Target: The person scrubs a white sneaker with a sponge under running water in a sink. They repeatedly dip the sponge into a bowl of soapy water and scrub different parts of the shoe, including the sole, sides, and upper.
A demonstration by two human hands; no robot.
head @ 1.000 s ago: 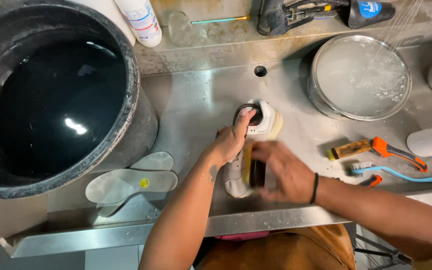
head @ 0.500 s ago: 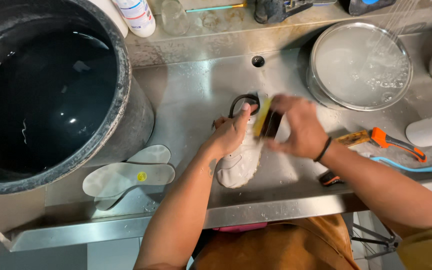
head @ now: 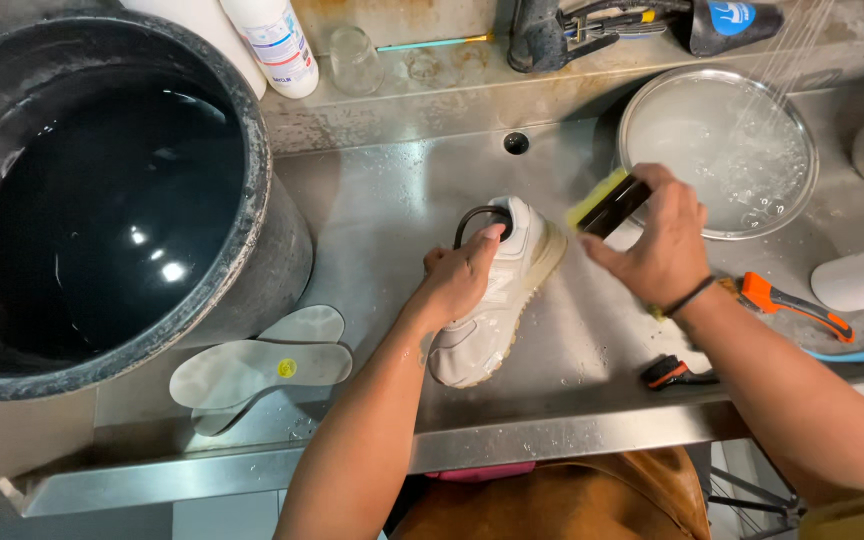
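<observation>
Two hands were busy at frame centre: your left hand (head: 460, 282) gripped the white sneaker (head: 492, 300) at its collar on the steel sink (head: 372, 210); your right hand (head: 657, 240) clenched the scrub brush (head: 607, 203) by the heel. Scrubbing step; the next stroke needed firm bracing.

That off-white sneaker (head: 497, 300) lies on its side on the wet steel, heel toward the drain, with a yellow-bristled black scrub brush (head: 607, 203) at its heel.

Stainless steel sink counter (head: 372, 200), wet, w/ rusty-stained back ledge (head: 422, 95). Overhead light glints off dark water in big black tub (head: 252, 180) at left.
</observation>
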